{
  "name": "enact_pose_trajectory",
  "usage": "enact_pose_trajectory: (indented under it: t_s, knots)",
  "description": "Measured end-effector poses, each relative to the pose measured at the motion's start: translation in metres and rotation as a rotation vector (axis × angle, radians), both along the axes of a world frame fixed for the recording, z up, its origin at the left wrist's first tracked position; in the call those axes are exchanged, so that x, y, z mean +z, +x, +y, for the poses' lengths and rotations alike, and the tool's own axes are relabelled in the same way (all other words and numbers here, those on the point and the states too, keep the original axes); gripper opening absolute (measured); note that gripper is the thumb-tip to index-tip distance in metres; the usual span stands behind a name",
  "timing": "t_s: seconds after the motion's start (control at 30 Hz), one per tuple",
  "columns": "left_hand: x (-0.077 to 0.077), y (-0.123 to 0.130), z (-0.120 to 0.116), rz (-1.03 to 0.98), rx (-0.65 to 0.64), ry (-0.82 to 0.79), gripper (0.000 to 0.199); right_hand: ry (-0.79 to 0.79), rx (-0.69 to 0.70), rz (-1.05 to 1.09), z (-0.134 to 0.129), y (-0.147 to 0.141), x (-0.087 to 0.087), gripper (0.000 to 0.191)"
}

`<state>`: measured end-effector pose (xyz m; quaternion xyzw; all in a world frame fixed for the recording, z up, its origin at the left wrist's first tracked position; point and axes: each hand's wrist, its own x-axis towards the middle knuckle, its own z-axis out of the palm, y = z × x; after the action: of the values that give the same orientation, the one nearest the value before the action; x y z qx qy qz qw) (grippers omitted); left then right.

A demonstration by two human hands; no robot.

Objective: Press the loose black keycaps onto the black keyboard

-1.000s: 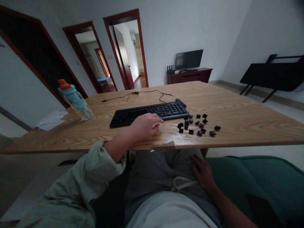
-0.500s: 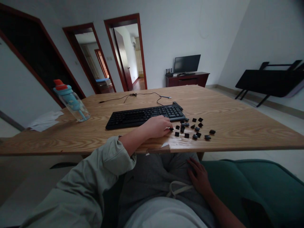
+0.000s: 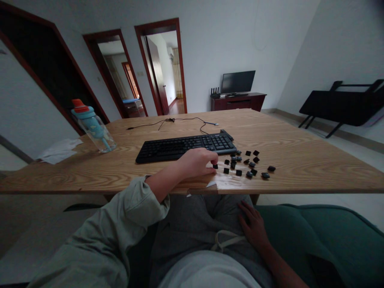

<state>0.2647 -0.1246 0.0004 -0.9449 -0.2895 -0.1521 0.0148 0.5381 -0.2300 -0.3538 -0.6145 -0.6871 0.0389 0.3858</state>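
Note:
In the head view, my left hand (image 3: 198,163) is at the front of the table, just before the keyboard. A small black keycap (image 3: 215,166) is pinched between its thumb and index finger. Several loose black keycaps (image 3: 239,173) lie scattered to the right of that hand. Behind it sits the black keyboard (image 3: 168,148), its lower edge partly covered by the hand. My right hand (image 3: 252,224) rests on my thigh below the table edge, fingers stretched out and holding nothing.
A cable (image 3: 186,119) trails across the table behind the keyboard. At the left stand a clear bottle with a red and blue lid (image 3: 95,128) and white paper (image 3: 60,152). Clear tape (image 3: 220,186) lies at the table's front edge. A green seat (image 3: 306,232) is on my right.
The left hand has shifted slightly left and its fingers have parted a little around the keycap, showing more of it. The view has tilted a little. My right hand stays on the thigh.

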Motion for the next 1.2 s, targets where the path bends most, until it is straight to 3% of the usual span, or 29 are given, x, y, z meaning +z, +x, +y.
enact_pose_trajectory:
  t_s: [0.13,0.23,0.3,0.4,0.5,0.57,0.73,1.2]
  knots:
    - [0.004,-0.016,-0.004,-0.006,-0.026,0.059,0.016,0.005,-0.011,-0.004,0.001,0.001,-0.003,0.042]
    - [0.015,-0.046,0.006,-0.049,-0.007,0.065,0.016,0.029,0.003,-0.018,0.001,0.003,-0.006,0.043]
    - [0.024,-0.078,0.021,-0.098,0.1,0.047,0.018,0.039,0.011,-0.033,0.001,0.004,-0.008,0.044]
    - [0.033,-0.133,0.05,-0.151,0.397,0.013,0.021,0.042,0.023,-0.047,0.002,0.006,-0.01,0.044]
    - [0.029,-0.178,0.076,-0.2,0.617,-0.076,0.027,0.033,0.022,-0.052,0.002,0.007,-0.011,0.045]
    - [0.021,-0.193,0.087,-0.247,0.67,-0.107,0.03,0.025,0.014,-0.055,0.002,0.007,-0.011,0.046]
    - [0.007,-0.195,0.096,-0.219,0.6,-0.135,0.025,0.027,0.012,-0.061,0.002,0.009,-0.014,0.047]
    - [0.012,-0.178,0.084,-0.05,0.567,-0.103,0.026,0.031,0.013,-0.082,0.005,0.011,-0.02,0.046]
